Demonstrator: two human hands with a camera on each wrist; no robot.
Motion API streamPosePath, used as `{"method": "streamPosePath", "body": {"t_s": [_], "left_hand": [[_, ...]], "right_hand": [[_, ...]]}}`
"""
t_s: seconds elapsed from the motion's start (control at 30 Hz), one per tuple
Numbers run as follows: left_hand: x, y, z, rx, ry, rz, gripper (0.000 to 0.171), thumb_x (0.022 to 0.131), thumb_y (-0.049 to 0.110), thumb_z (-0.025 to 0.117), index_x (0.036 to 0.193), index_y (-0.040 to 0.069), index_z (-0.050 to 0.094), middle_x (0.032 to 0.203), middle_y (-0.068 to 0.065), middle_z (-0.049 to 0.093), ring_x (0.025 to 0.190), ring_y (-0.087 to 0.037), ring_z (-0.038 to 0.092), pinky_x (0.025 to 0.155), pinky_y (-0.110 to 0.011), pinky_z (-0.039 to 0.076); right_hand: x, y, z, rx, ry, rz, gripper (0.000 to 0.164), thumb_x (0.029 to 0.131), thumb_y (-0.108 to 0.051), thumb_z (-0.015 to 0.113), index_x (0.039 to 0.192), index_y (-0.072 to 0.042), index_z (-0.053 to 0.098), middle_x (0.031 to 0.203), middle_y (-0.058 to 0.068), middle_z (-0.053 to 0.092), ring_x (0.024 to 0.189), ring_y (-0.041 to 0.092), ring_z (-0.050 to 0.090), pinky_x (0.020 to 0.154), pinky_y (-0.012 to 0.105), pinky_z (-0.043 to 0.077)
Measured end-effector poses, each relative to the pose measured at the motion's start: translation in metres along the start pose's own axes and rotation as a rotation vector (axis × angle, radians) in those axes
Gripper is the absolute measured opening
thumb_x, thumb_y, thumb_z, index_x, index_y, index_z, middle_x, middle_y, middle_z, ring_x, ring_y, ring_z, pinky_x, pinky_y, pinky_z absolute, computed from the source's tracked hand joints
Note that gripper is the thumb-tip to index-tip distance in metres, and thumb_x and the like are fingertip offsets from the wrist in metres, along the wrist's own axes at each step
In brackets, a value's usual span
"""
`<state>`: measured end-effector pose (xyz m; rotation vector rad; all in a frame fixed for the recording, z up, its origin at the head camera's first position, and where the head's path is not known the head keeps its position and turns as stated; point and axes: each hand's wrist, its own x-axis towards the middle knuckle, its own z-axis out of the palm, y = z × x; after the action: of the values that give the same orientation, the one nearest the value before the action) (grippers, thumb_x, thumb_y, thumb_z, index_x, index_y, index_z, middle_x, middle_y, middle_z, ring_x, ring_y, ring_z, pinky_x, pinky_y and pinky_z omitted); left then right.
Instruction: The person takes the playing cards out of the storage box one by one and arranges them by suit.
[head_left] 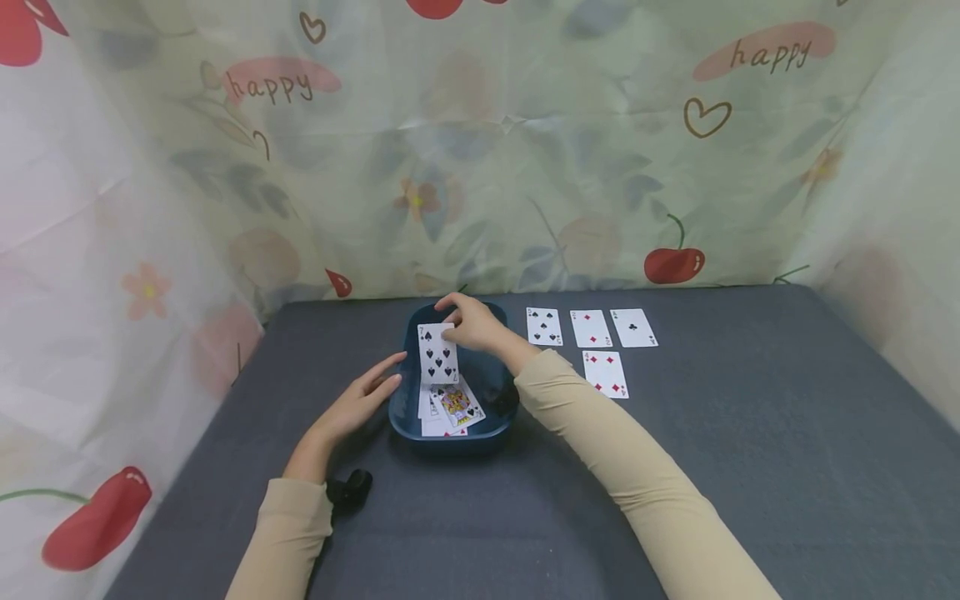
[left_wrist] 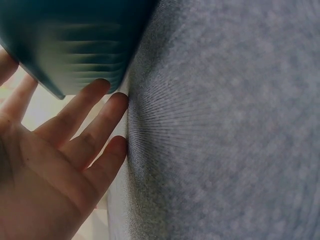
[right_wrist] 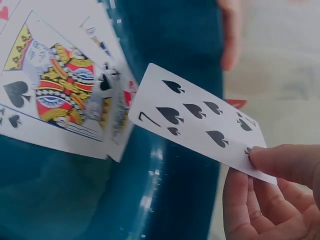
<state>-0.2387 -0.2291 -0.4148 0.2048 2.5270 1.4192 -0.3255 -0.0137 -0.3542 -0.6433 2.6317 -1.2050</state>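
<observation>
My right hand (head_left: pixel 476 323) pinches a seven of spades (right_wrist: pixel 195 120) near one corner between thumb and fingers, over a dark blue plastic basin (head_left: pixel 453 437). Inside the basin lie several loose face-up cards, with a king of spades (head_left: pixel 457 403) on top; the ones beneath are partly covered. At the basin's left side is my left hand (head_left: pixel 363 404), its fingers spread and fairly straight. In the left wrist view, the fingertips (left_wrist: pixel 102 86) are against or very close to the ribbed basin wall.
Right of the basin, a row of three face-up cards runs along the back: a spade card (head_left: pixel 544 326), a diamond card (head_left: pixel 591 328) and a club card (head_left: pixel 634 327). A four of diamonds (head_left: pixel 606 374) lies in front. Grey cloth (head_left: pixel 750 467) covers the table; a patterned curtain (head_left: pixel 510 167) hangs behind.
</observation>
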Motion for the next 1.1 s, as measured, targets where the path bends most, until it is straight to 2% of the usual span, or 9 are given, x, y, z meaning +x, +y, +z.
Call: {"method": "streamPosePath", "body": {"t_s": [0.13, 0.37, 0.6, 0.77, 0.87, 1.0, 1.1], "left_hand": [[0.001, -0.001, 0.000, 0.006, 0.002, 0.008, 0.051, 0.100, 0.039, 0.039, 0.148, 0.028, 0.025, 0.155, -0.013, 0.022, 0.140, -0.036, 0.028, 0.112, -0.058, 0.021], [0.001, -0.002, 0.002, 0.003, 0.019, -0.015, 0.051, 0.099, 0.041, 0.040, 0.146, 0.031, 0.027, 0.155, -0.011, 0.024, 0.140, -0.034, 0.030, 0.112, -0.058, 0.021], [0.001, -0.001, 0.003, 0.004, 0.026, -0.010, 0.051, 0.099, 0.040, 0.041, 0.146, 0.031, 0.027, 0.152, -0.013, 0.029, 0.138, -0.034, 0.033, 0.112, -0.058, 0.022], [0.000, -0.001, 0.002, 0.009, 0.024, -0.016, 0.051, 0.098, 0.041, 0.041, 0.146, 0.031, 0.027, 0.152, -0.013, 0.030, 0.138, -0.035, 0.033, 0.111, -0.059, 0.023], [0.000, -0.001, 0.002, 0.011, 0.021, -0.010, 0.051, 0.099, 0.041, 0.041, 0.146, 0.032, 0.027, 0.152, -0.014, 0.030, 0.138, -0.035, 0.033, 0.111, -0.059, 0.023], [0.000, -0.001, 0.002, 0.016, 0.022, -0.014, 0.051, 0.098, 0.041, 0.041, 0.146, 0.032, 0.026, 0.153, -0.013, 0.029, 0.139, -0.035, 0.032, 0.111, -0.059, 0.022], [0.000, -0.001, 0.002, 0.018, 0.023, -0.019, 0.051, 0.098, 0.042, 0.041, 0.146, 0.032, 0.027, 0.153, -0.012, 0.028, 0.139, -0.035, 0.031, 0.111, -0.060, 0.022]], "right_hand": [[-0.006, -0.003, -0.010, 0.052, 0.013, -0.025, 0.042, 0.087, -0.005, 0.060, 0.128, -0.008, 0.050, 0.113, 0.018, 0.065, 0.104, 0.029, 0.063, 0.080, 0.033, 0.052], [-0.013, 0.000, -0.027, 0.128, 0.010, -0.057, 0.041, 0.087, -0.002, 0.059, 0.127, -0.004, 0.051, 0.110, 0.020, 0.066, 0.098, 0.029, 0.065, 0.070, 0.025, 0.051], [-0.026, 0.004, -0.042, 0.160, 0.012, -0.079, 0.040, 0.087, -0.003, 0.057, 0.127, -0.003, 0.050, 0.109, 0.021, 0.066, 0.080, 0.020, 0.064, 0.062, 0.021, 0.046], [-0.035, 0.007, -0.051, 0.193, 0.021, -0.085, 0.040, 0.088, -0.001, 0.057, 0.127, -0.001, 0.049, 0.107, 0.024, 0.065, 0.069, 0.012, 0.059, 0.063, 0.024, 0.047], [-0.038, 0.011, -0.055, 0.200, 0.028, -0.075, 0.040, 0.088, -0.002, 0.058, 0.127, -0.001, 0.049, 0.109, 0.024, 0.065, 0.073, 0.015, 0.061, 0.066, 0.025, 0.048], [-0.043, 0.019, -0.063, 0.222, 0.033, -0.053, 0.042, 0.088, -0.004, 0.058, 0.129, -0.003, 0.049, 0.112, 0.022, 0.064, 0.088, 0.022, 0.065, 0.070, 0.025, 0.050], [-0.046, 0.026, -0.069, 0.247, 0.040, -0.035, 0.041, 0.089, -0.007, 0.058, 0.129, -0.005, 0.049, 0.114, 0.021, 0.064, 0.094, 0.024, 0.064, 0.076, 0.030, 0.052]]}}
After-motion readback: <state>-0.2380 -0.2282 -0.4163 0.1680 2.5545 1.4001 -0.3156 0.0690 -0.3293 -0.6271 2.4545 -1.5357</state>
